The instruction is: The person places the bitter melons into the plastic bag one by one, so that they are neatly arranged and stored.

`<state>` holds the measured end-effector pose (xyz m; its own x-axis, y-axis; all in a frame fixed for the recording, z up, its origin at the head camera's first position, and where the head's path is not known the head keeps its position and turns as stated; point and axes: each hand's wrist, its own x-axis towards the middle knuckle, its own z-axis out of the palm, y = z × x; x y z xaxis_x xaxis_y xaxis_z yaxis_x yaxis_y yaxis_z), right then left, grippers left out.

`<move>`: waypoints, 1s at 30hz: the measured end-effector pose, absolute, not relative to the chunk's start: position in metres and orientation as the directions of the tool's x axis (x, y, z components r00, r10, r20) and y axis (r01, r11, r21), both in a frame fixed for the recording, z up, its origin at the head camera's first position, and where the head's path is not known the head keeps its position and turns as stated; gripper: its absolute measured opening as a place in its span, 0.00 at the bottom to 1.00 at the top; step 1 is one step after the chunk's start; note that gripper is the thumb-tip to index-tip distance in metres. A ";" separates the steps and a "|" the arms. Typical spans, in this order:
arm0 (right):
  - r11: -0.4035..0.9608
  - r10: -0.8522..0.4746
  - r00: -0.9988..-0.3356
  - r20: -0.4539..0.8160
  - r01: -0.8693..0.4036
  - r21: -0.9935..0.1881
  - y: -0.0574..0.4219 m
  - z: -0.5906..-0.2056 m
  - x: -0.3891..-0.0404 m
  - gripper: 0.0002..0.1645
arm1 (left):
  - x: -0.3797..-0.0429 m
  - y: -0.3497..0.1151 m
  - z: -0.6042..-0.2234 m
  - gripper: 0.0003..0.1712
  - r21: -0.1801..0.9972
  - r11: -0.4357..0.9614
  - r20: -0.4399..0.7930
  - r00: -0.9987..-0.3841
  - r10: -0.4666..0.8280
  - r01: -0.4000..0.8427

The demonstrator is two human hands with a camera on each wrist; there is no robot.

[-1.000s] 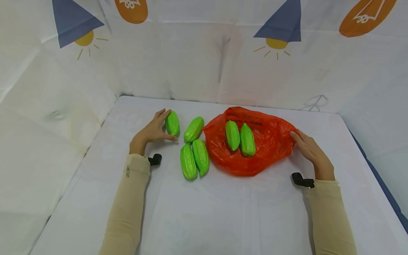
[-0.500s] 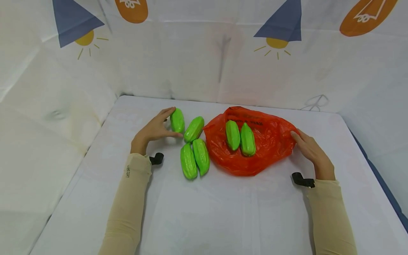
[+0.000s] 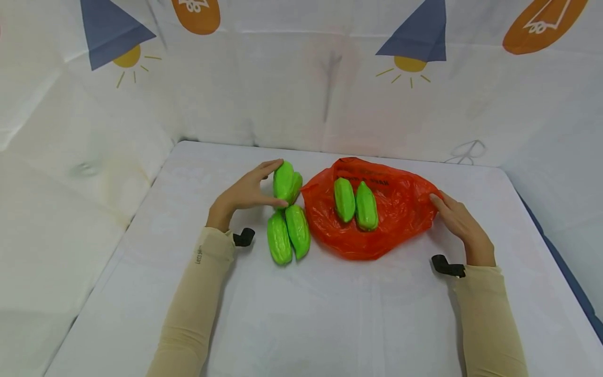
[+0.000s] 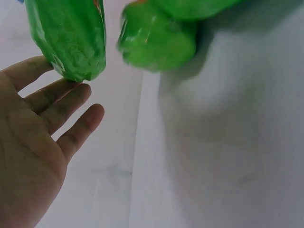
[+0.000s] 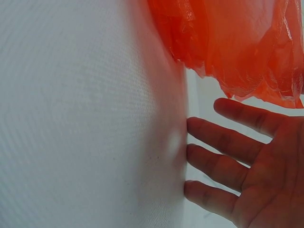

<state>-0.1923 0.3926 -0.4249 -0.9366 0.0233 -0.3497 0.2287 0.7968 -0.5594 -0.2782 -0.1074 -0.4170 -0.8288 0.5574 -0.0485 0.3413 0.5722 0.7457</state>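
My left hand [image 3: 245, 193] holds a ridged, glossy green star fruit [image 3: 283, 180] lengthwise between thumb and fingertips. In the left wrist view the lower end of this star fruit [image 4: 71, 40] lies against my spread fingers. It overlaps another star fruit [image 3: 297, 185] behind it in the head view. Just in front lie two more, a left star fruit [image 3: 279, 239] and a right star fruit [image 3: 298, 233], side by side. My right hand [image 3: 461, 222] pinches the right edge of a red plastic bag [image 3: 400, 204], its other fingers extended below. Two star fruits [image 3: 366, 207] lie on the bag.
The white table [image 3: 325, 314] has its back edge close to a white cloth wall [image 3: 282, 94] printed with lamps. Side cloths rise at left and right. A small black wrist camera [image 3: 244, 237] sticks out from the left sleeve, another camera [image 3: 447, 266] from the right.
My left hand has carried its star fruit rightward, from apart to overlapping the rear star fruit of the group. My right hand and the bag have stayed in place.
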 end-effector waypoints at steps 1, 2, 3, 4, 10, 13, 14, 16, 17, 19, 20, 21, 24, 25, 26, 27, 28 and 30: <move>0.794 0.024 -0.936 -0.350 0.231 -0.562 0.392 -0.425 -0.192 0.49 | -0.278 -0.104 -0.417 0.63 0.747 0.564 -0.046 -0.818 0.573 0.353; 0.794 0.024 -0.937 -0.349 0.230 -0.562 0.392 -0.426 -0.192 0.49 | -0.277 -0.101 -0.417 0.63 0.745 0.559 -0.042 -0.810 0.586 0.365; 0.794 0.023 -0.937 -0.348 0.229 -0.564 0.392 -0.426 -0.192 0.49 | -0.276 -0.098 -0.417 0.63 0.741 0.553 -0.036 -0.799 0.600 0.382; 0.795 0.020 -0.939 -0.344 0.224 -0.564 0.392 -0.426 -0.192 0.49 | -0.275 -0.096 -0.417 0.63 0.739 0.545 -0.028 -0.789 0.613 0.397; 0.807 0.003 -0.947 -0.322 0.193 -0.559 0.393 -0.426 -0.193 0.48 | -0.270 -0.084 -0.414 0.62 0.735 0.510 0.006 -0.757 0.653 0.446; 0.811 0.006 -0.945 -0.326 0.196 -0.552 0.394 -0.426 -0.194 0.48 | -0.267 -0.081 -0.413 0.62 0.741 0.495 0.030 -0.758 0.652 0.455; 0.811 0.006 -0.945 -0.327 0.196 -0.551 0.394 -0.425 -0.194 0.48 | -0.267 -0.080 -0.412 0.62 0.743 0.488 0.040 -0.757 0.652 0.459; 0.812 0.007 -0.945 -0.327 0.197 -0.549 0.394 -0.425 -0.194 0.48 | -0.265 -0.079 -0.410 0.62 0.747 0.471 0.064 -0.756 0.651 0.469; 0.814 0.006 -0.946 -0.325 0.194 -0.548 0.394 -0.425 -0.194 0.48 | -0.265 -0.079 -0.408 0.62 0.747 0.463 0.077 -0.754 0.653 0.477; 0.813 0.006 -0.945 -0.326 0.195 -0.548 0.394 -0.424 -0.194 0.48 | -0.263 -0.079 -0.405 0.62 0.747 0.449 0.098 -0.750 0.654 0.490; 0.813 0.006 -0.946 -0.324 0.193 -0.549 0.393 -0.424 -0.194 0.48 | -0.262 -0.079 -0.403 0.62 0.748 0.443 0.106 -0.748 0.655 0.494; 0.814 0.005 -0.947 -0.322 0.192 -0.549 0.393 -0.424 -0.193 0.48 | -0.262 -0.078 -0.402 0.62 0.747 0.439 0.113 -0.746 0.657 0.500; 0.810 0.006 -0.946 -0.325 0.196 -0.553 0.393 -0.424 -0.193 0.47 | -0.259 -0.078 -0.397 0.61 0.745 0.427 0.129 -0.739 0.662 0.513; 0.809 0.006 -0.946 -0.324 0.195 -0.555 0.393 -0.424 -0.193 0.47 | -0.258 -0.077 -0.396 0.61 0.745 0.423 0.133 -0.737 0.663 0.515; 0.808 0.006 -0.946 -0.325 0.196 -0.555 0.394 -0.424 -0.192 0.47 | -0.257 -0.077 -0.394 0.61 0.745 0.421 0.135 -0.735 0.664 0.518; 0.808 0.006 -0.945 -0.328 0.198 -0.556 0.394 -0.424 -0.192 0.47 | -0.256 -0.077 -0.393 0.62 0.744 0.418 0.139 -0.733 0.666 0.521; 0.807 0.006 -0.944 -0.330 0.199 -0.555 0.394 -0.424 -0.193 0.48 | -0.255 -0.076 -0.392 0.62 0.744 0.414 0.144 -0.731 0.667 0.524; 0.807 0.004 -0.943 -0.333 0.200 -0.555 0.394 -0.424 -0.193 0.47 | -0.254 -0.076 -0.389 0.62 0.745 0.406 0.153 -0.728 0.668 0.529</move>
